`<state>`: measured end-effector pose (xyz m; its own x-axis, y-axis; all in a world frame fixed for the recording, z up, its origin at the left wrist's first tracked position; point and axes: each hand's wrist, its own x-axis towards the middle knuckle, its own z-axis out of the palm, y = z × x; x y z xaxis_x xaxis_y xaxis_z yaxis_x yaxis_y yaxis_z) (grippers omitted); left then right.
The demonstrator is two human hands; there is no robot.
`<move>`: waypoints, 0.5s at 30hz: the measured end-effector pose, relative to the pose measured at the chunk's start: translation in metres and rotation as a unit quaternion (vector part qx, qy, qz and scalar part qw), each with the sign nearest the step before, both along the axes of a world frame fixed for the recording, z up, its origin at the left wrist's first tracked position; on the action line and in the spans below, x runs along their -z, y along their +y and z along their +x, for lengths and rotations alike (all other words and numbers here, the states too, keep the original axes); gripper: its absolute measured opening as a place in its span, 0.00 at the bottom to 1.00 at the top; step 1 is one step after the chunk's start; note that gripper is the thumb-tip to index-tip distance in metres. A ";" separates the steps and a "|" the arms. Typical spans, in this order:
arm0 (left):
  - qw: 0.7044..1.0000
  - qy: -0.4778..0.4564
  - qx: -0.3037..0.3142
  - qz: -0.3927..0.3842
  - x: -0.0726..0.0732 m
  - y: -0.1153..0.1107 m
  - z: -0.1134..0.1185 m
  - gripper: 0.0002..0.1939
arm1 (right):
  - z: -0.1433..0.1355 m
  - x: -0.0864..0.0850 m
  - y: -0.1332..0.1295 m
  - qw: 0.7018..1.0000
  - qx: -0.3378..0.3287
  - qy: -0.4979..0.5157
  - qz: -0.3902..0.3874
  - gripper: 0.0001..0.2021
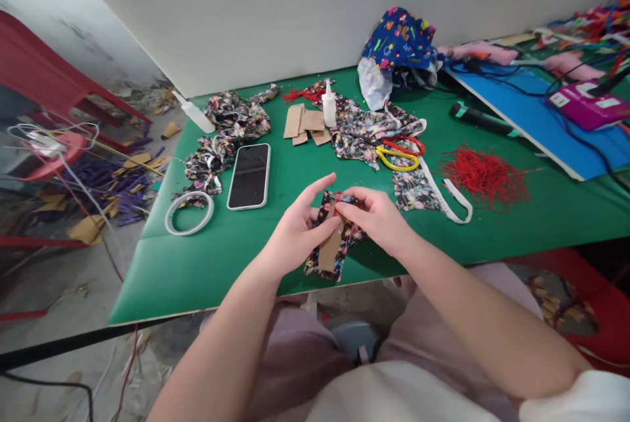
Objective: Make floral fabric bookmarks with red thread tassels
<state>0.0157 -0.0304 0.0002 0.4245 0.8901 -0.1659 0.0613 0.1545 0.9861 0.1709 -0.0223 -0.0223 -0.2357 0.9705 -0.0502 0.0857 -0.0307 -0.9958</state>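
Near the table's front edge, a piece of dark floral fabric is folded around a brown cardboard piece. My left hand grips its left side, thumb lying across the cardboard and index finger sticking out. At the top, my right hand pinches the fabric, with a thin strip of red under its fingertips. Behind the hands lie scissors with a red and a yellow handle, resting on floral cloth. A white squeeze bottle stands beside a stack of brown cardboard pieces.
Left on the green table are a phone, a tape roll, crumpled floral fabric and a second bottle lying tilted. To the right are red threads, a box cutter, a blue board and a purple device with cables.
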 end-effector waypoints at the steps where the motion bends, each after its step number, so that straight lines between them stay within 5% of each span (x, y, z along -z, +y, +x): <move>1: 1.000 -0.002 -0.001 0.004 0.000 0.000 0.000 0.32 | -0.001 0.001 0.000 1.000 -0.001 0.002 0.001 0.08; 9: 0.999 0.010 -0.004 0.035 0.000 0.000 -0.002 0.32 | -0.004 0.005 -0.002 0.995 -0.039 0.088 -0.036 0.10; 15: 0.997 0.059 0.007 0.058 0.000 -0.001 -0.003 0.31 | -0.001 0.006 -0.001 0.998 -0.036 0.052 -0.006 0.11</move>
<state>0.0130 -0.0314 0.0003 0.4206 0.9003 -0.1118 0.1785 0.0387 0.9832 0.1695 -0.0229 -0.0287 -0.3090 0.9505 -0.0333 -0.0155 -0.0400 -0.9991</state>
